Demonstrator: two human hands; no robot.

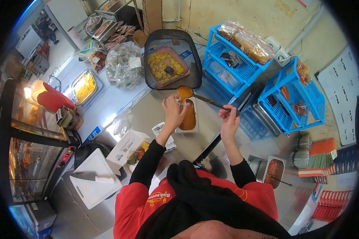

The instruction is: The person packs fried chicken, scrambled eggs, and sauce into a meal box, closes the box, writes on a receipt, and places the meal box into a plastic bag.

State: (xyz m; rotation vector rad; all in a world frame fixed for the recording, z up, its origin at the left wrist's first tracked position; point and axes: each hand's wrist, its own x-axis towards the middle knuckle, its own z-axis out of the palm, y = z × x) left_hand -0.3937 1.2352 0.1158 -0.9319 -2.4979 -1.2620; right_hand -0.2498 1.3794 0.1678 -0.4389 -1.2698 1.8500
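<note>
My right hand (229, 124) grips the dark handle of a ladle (206, 100), whose bowl is filled with orange-brown sauce. Pinched in the fingers of my left hand (173, 112) is a small clear cup (181, 100), right beside the ladle's bowl; the fingers cover part of it. Under both stands a deep steel container (194, 126) of the same sauce. Near my left forearm, an open white takeaway box (126, 146) holds food with yellow and green pieces. Whether sauce is flowing into the cup I cannot tell.
A black tray (195, 51) with a pan of yellow food stands behind. Blue baskets (235, 63) rise at the back right. On the left, a knife (92, 177) lies on a white cutting board (95, 195) near a heated glass cabinet (34, 167). A steel container (281, 165) sits right.
</note>
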